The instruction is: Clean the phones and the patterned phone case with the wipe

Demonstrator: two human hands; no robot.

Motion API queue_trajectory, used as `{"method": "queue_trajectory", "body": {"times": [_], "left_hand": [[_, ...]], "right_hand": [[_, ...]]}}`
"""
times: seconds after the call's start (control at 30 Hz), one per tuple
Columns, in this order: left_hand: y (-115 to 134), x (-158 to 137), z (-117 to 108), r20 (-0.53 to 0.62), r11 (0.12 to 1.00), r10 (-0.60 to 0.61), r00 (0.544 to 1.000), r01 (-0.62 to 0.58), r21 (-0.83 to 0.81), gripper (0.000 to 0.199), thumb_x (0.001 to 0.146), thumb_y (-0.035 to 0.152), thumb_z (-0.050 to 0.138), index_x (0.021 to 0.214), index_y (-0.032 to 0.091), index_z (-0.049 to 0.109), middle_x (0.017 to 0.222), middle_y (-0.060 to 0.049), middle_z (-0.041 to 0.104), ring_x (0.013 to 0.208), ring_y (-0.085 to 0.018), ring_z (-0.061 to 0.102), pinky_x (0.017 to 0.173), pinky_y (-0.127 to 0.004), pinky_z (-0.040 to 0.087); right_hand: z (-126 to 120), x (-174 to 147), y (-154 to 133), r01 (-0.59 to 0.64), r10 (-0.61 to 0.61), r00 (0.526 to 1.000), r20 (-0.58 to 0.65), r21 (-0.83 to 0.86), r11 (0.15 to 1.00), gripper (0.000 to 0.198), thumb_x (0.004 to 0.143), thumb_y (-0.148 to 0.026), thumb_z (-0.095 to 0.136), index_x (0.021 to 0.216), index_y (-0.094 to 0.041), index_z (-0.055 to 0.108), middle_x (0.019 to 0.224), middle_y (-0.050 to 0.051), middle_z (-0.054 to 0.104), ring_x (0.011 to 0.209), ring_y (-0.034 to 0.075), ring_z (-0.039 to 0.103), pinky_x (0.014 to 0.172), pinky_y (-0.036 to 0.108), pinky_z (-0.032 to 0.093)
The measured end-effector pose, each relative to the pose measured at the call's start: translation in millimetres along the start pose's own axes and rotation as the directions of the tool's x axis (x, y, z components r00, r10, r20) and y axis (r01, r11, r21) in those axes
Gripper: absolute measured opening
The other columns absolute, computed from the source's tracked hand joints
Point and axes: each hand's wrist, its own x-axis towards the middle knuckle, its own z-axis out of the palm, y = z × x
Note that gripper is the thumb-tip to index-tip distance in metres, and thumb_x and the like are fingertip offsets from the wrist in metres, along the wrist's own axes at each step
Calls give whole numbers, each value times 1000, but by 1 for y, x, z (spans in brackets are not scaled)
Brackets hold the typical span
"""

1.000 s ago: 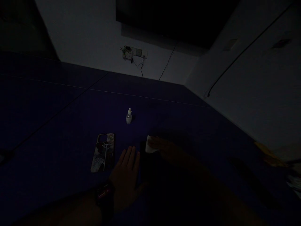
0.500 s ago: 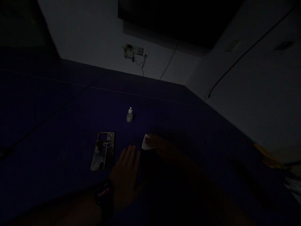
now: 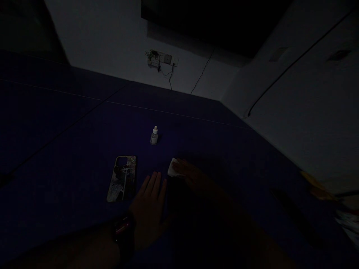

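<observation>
In dim light, my left hand (image 3: pixel 148 211) lies palm down on a dark blue surface (image 3: pixel 84 149), fingers stretched out, with a watch (image 3: pixel 123 226) on its wrist. To its left is a phone case (image 3: pixel 122 179) with a printed picture and a camera cutout. My right hand (image 3: pixel 193 173) has its fingers over a folded white cloth or tissue (image 3: pixel 173 169), holding it down. Below the cloth, between my hands, is a black area too dark to make out. A small dropper bottle (image 3: pixel 154 137) with a white cap stands upright beyond both hands.
A wall socket panel (image 3: pixel 161 58) with plugs and cables is at the back, below a large dark screen (image 3: pixel 213 22). A black cable (image 3: pixel 294 61) runs along the right wall. At far right lie a long dark object (image 3: pixel 294 215) and a yellowish item (image 3: pixel 316 186).
My hands and the white cloth have hardly moved in relation to each other. The whole view has shifted very slightly; the bottle and phone case stay in place.
</observation>
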Motion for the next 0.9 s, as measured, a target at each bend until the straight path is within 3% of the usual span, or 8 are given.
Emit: {"method": "queue_trajectory", "body": {"times": [0.1, 0.2, 0.3, 0.47, 0.6, 0.7, 0.8, 0.9], "left_hand": [[0, 0, 1, -1, 1000, 2, 1000, -2, -8, 83, 93, 69, 45, 148, 7, 42, 158, -25, 36, 148, -41, 29, 118, -55, 25], [0, 0, 1, -7, 1000, -1, 1000, 1, -13, 83, 93, 68, 45, 150, 7, 39, 158, -25, 35, 148, -41, 29, 118, -55, 25], [1, 0, 0, 7, 1000, -9, 1000, 9, -19, 88, 91, 69, 46, 152, 6, 35, 157, -26, 36, 147, -41, 31, 118, -55, 24], [1, 1, -2, 0, 999, -24, 1000, 24, -26, 89, 91, 69, 46, 152, 6, 33, 159, -25, 34, 148, -40, 30, 120, -54, 22], [1, 1, -3, 15, 1000, 4, 1000, -4, -31, 81, 92, 67, 46, 147, 7, 44, 158, -25, 36, 148, -41, 29, 120, -55, 20], [1, 0, -1, 18, 1000, -2, 1000, 2, -23, 85, 93, 67, 45, 151, 6, 36, 159, -25, 33, 149, -40, 27, 120, -54, 19], [2, 0, 0, 21, 1000, -23, 1000, 23, -14, 89, 92, 68, 45, 153, 5, 32, 160, -26, 31, 149, -41, 26, 120, -54, 20], [2, 0, -1, 42, 999, -30, 999, 31, -27, 90, 91, 69, 47, 153, 6, 32, 160, -26, 30, 149, -41, 27, 120, -55, 22]], "right_hand": [[6, 3, -5, 80, -81, 996, 33, 14, 997, 61, 90, -13, 40, 150, -18, 46, 157, 8, 43, 152, 23, 24, 124, 55, 23], [3, -1, -6, 171, -174, 984, 30, 76, 982, 57, 89, -14, 42, 144, -20, 54, 150, 8, 51, 150, 25, 32, 122, 57, 27], [-5, -9, -1, 109, -108, 994, -14, 60, 992, 54, 91, -14, 41, 143, -20, 55, 149, 9, 53, 147, 26, 37, 121, 58, 29], [-3, -7, -5, -13, 12, 1000, -9, -30, 999, 60, 92, -12, 39, 152, -19, 42, 157, 8, 42, 151, 23, 28, 124, 55, 24], [2, -2, -23, 68, -68, 996, 58, -1, 998, 56, 92, -15, 42, 147, -21, 50, 154, 6, 48, 150, 24, 31, 124, 55, 26], [-3, -12, -27, 122, -124, 991, 55, 40, 992, 54, 92, -14, 43, 144, -22, 55, 149, 6, 53, 148, 24, 34, 123, 55, 28], [-6, -32, -16, 75, -75, 997, 20, 21, 997, 55, 94, -15, 43, 148, -25, 49, 152, 6, 49, 148, 25, 36, 122, 57, 27], [-1, -44, 0, -63, 62, 995, -73, -19, 998, 56, 98, -17, 39, 153, -26, 40, 158, 6, 41, 150, 23, 31, 123, 57, 27]]}}
